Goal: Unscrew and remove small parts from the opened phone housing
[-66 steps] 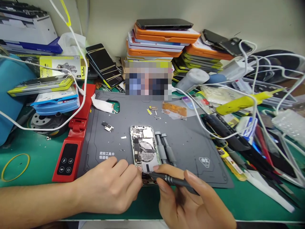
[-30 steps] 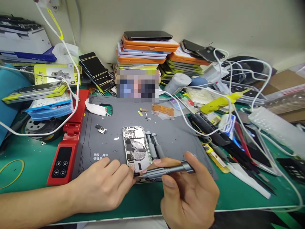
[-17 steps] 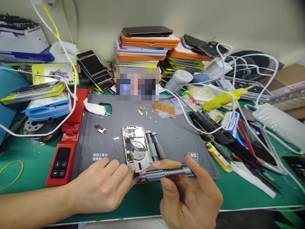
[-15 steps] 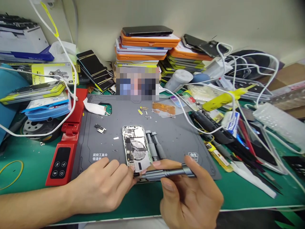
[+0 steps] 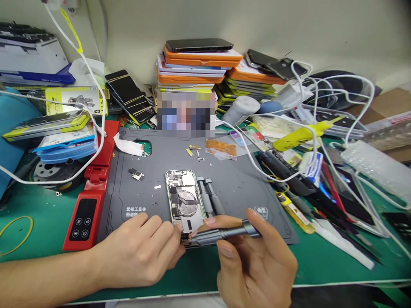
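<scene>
An opened phone (image 5: pixel 190 224), its battery and boards gone or bared in places and a round coil showing, lies on a dark grey mat (image 5: pixel 150 171). My left hand (image 5: pixel 141 248) is closed at the phone's lower left corner; its fingertips are partly hidden there. In my right hand (image 5: pixel 257 261) is a grey screwdriver (image 5: pixel 221 234), held almost level between thumb and fingers. The screwdriver's front end points left at the phone's lower edge, close to my left fingertips. Two more grey screwdrivers (image 5: pixel 205 199) rest along the phone's right side.
Small loose parts (image 5: pixel 136 174) and yellow bits (image 5: pixel 192 149) lie on the mat. A red device with buttons (image 5: pixel 82 222) stands left. Stacked orange boxes (image 5: pixel 195 79) rise behind. White cables (image 5: pixel 247 149) cross the right side, near tweezers (image 5: pixel 362 244) and other tools.
The camera view has shifted slightly. My right hand and the screwdriver's rear end have moved a little to the left. My left hand stays at the phone's corner.
</scene>
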A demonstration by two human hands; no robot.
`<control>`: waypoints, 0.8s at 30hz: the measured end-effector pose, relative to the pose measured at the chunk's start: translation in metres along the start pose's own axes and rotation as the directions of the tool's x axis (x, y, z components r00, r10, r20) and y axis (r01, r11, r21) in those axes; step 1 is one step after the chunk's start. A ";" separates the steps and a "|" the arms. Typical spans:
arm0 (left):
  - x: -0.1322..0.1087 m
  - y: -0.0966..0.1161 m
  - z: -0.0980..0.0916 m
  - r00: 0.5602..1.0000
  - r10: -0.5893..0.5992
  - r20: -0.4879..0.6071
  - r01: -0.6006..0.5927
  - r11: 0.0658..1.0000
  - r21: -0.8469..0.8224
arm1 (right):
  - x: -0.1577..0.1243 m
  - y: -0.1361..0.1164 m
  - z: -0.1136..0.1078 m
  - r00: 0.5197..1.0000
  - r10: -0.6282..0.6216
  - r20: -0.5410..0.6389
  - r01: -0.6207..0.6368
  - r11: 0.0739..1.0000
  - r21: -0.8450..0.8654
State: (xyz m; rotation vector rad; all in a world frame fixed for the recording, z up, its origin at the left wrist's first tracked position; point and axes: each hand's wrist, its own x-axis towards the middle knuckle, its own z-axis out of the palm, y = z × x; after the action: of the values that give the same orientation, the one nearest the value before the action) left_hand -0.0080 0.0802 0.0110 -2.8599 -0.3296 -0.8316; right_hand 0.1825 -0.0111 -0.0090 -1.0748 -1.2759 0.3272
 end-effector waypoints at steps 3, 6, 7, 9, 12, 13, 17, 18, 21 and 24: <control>0.000 -0.001 0.000 1.000 0.005 -0.001 -0.005 1.000 -0.001 | 0.000 0.002 0.000 1.000 -0.030 0.000 0.030 1.000 -0.001; 0.000 -0.001 0.001 1.000 0.007 0.004 -0.007 1.000 -0.003 | 0.000 0.004 -0.002 0.999 -0.053 0.002 0.053 0.999 -0.003; 0.000 -0.001 0.001 1.000 0.004 0.006 -0.004 1.000 -0.004 | 0.000 0.004 -0.002 0.998 -0.055 0.003 0.055 0.998 -0.005; -0.001 -0.001 0.002 1.000 0.003 0.008 -0.003 1.000 -0.010 | -0.001 0.004 -0.003 0.999 -0.053 0.009 0.053 0.999 -0.010; -0.001 0.000 0.002 1.000 0.009 0.010 -0.009 1.000 -0.019 | -0.001 0.004 -0.003 0.999 -0.052 0.015 0.052 0.999 -0.016; -0.001 0.000 0.002 1.000 0.011 0.010 -0.011 1.000 -0.021 | 0.000 0.003 -0.003 0.999 -0.051 0.017 0.051 0.999 -0.014; -0.003 0.000 0.001 1.000 0.012 0.017 -0.012 1.000 -0.022 | 0.000 0.003 -0.002 0.999 -0.038 0.022 0.038 0.999 -0.001; -0.003 0.000 0.000 1.000 0.013 0.017 -0.013 1.000 -0.020 | -0.001 0.003 -0.002 0.999 -0.036 0.023 0.036 0.999 0.000; -0.003 0.000 0.000 1.000 0.013 0.016 -0.012 1.000 -0.021 | -0.001 0.003 -0.003 0.999 -0.037 0.031 0.037 0.999 -0.006; -0.002 0.001 0.001 1.000 -0.001 0.016 0.002 0.999 -0.034 | -0.001 0.002 -0.003 0.999 -0.032 0.029 0.033 0.999 -0.023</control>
State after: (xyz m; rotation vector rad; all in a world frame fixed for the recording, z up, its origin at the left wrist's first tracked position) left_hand -0.0093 0.0794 0.0089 -2.8991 -0.3229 -0.8228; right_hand 0.1856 -0.0122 -0.0104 -1.0712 -1.3241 0.3049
